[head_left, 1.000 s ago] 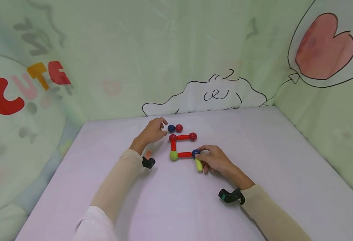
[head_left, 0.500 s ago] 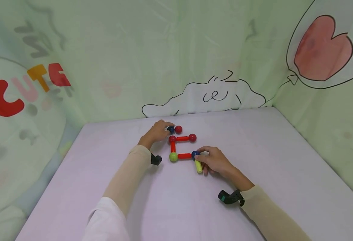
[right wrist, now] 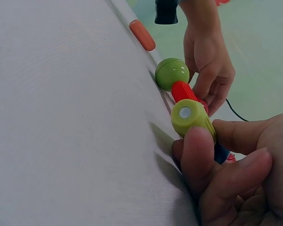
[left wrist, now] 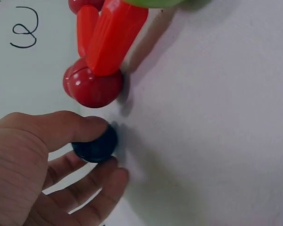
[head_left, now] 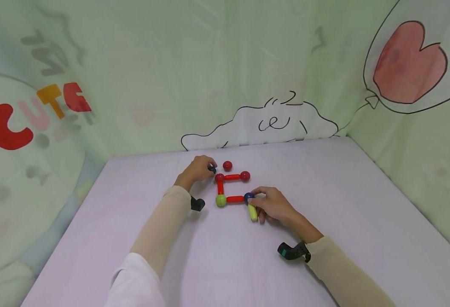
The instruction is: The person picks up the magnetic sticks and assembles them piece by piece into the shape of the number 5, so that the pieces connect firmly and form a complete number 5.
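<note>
At the far side of the table, my left hand holds a dark blue ball between thumb and fingers. A C-shaped chain of balls and rods lies to its right: a red ball, red rods, a corner red ball and a green ball. The chain's near right end is a second blue ball, pinched by my right hand. From that ball a yellow-green rod points toward me, its white-centred end showing in the right wrist view.
A loose red ball lies behind the chain. An orange rod rests on the table beyond the green ball in the right wrist view; my left forearm hides it from the head view. A printed curtain stands behind the table.
My left hand reached right to the loose blue ball, took hold of it and drew it left, away from the loose red ball. The right hand has stayed in place.
</note>
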`<state>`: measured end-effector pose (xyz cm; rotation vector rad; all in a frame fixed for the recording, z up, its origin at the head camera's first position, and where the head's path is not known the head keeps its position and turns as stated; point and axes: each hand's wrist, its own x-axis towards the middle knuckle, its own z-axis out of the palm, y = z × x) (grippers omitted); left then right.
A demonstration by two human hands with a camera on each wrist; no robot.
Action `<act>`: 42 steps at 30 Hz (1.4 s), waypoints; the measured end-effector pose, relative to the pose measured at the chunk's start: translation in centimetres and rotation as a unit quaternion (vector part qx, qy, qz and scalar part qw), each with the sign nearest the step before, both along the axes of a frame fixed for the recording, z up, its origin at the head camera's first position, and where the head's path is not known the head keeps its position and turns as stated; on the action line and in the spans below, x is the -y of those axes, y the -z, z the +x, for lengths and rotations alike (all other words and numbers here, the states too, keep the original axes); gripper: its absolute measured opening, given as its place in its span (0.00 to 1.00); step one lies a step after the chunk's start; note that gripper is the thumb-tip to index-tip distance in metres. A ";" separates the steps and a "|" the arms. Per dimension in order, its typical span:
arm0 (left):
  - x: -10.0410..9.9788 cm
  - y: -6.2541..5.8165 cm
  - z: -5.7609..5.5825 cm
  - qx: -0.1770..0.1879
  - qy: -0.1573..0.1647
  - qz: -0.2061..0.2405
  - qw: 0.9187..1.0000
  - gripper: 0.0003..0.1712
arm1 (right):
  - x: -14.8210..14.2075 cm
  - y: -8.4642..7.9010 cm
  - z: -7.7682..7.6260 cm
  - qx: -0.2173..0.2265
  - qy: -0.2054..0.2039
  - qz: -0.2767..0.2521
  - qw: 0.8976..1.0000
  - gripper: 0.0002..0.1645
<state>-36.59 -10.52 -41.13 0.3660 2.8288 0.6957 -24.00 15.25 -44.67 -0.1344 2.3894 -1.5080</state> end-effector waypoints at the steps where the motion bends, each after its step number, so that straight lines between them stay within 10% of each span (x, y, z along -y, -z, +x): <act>1: 0.1 -0.1 0.0 0.003 0.002 -0.002 1.000 0.18 | -0.1 0.1 0.0 -0.002 -0.002 0.000 1.000 0.23; 25: -0.5 -3.3 4.8 -0.026 0.066 -0.016 0.997 0.16 | -0.4 0.5 -0.2 0.002 -0.010 -0.033 0.999 0.23; 42: 1.1 -1.7 7.0 -0.029 0.050 0.034 0.998 0.17 | -0.4 0.4 -0.1 0.007 -0.006 -0.036 0.999 0.23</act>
